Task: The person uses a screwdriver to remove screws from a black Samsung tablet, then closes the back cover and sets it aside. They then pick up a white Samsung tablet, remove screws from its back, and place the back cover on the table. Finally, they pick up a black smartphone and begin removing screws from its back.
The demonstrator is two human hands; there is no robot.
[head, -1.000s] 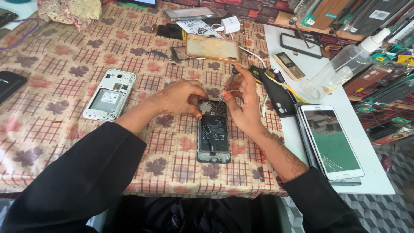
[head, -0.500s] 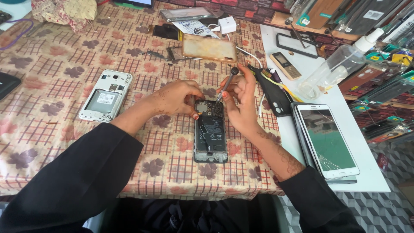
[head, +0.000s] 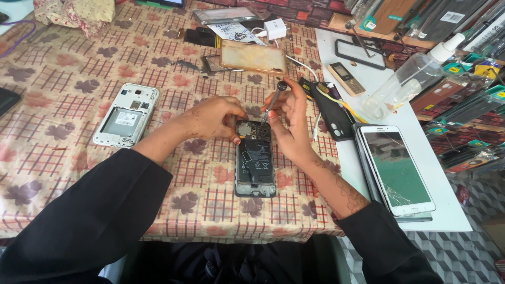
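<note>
An opened black phone (head: 254,165) lies back-up on the patterned tablecloth (head: 63,105), its battery and circuit board exposed. My left hand (head: 210,118) rests its fingers on the phone's top left corner. My right hand (head: 292,121) holds a small screwdriver (head: 273,100) upright, tip down on the phone's upper board. Both forearms wear black sleeves.
A white phone shell (head: 126,114) lies to the left. A tan phone case (head: 253,57), white charger (head: 274,28) and loose parts sit behind. To the right are a black case (head: 330,113), a small keypad phone (head: 346,79), a cracked white tablet (head: 395,168) and a clear spray bottle (head: 410,79).
The screwdriver has come upright in my right hand with its tip set on the phone's top. The view has shifted slightly; both hands stay at the phone's upper end.
</note>
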